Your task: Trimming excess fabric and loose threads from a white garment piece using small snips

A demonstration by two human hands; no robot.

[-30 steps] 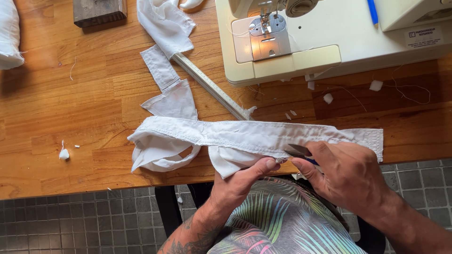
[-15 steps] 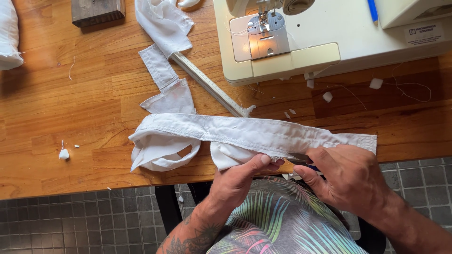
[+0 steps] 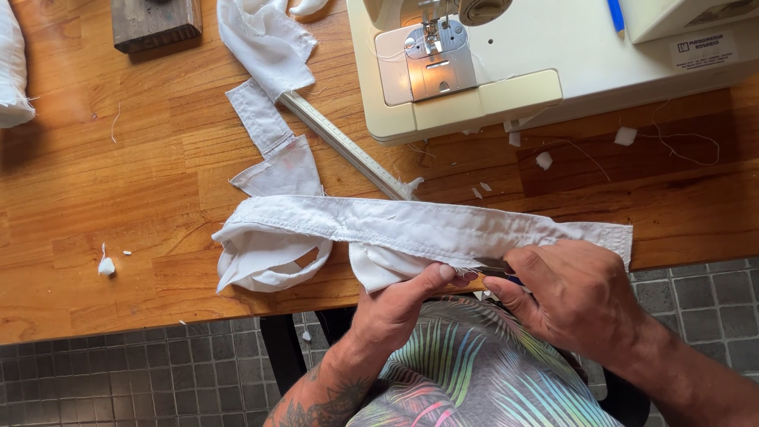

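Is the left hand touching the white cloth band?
Touching. The head view shows the left hand pinching the lower edge of the cloth band, thumb pressed onto it.

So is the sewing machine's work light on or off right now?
On. The needle plate of the sewing machine glows warm and bright under the presser foot, brighter than the rest of the machine's cream body.

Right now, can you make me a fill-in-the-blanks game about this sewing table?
1. Both hands work on a long strip of ____ cloth.
2. The table is made of ____.
3. The sewing machine stands on the table, ____ the cloth strip in the picture.
4. The right hand holds a small ____ tool against the cloth.

Missing words: white; wood; above; metal
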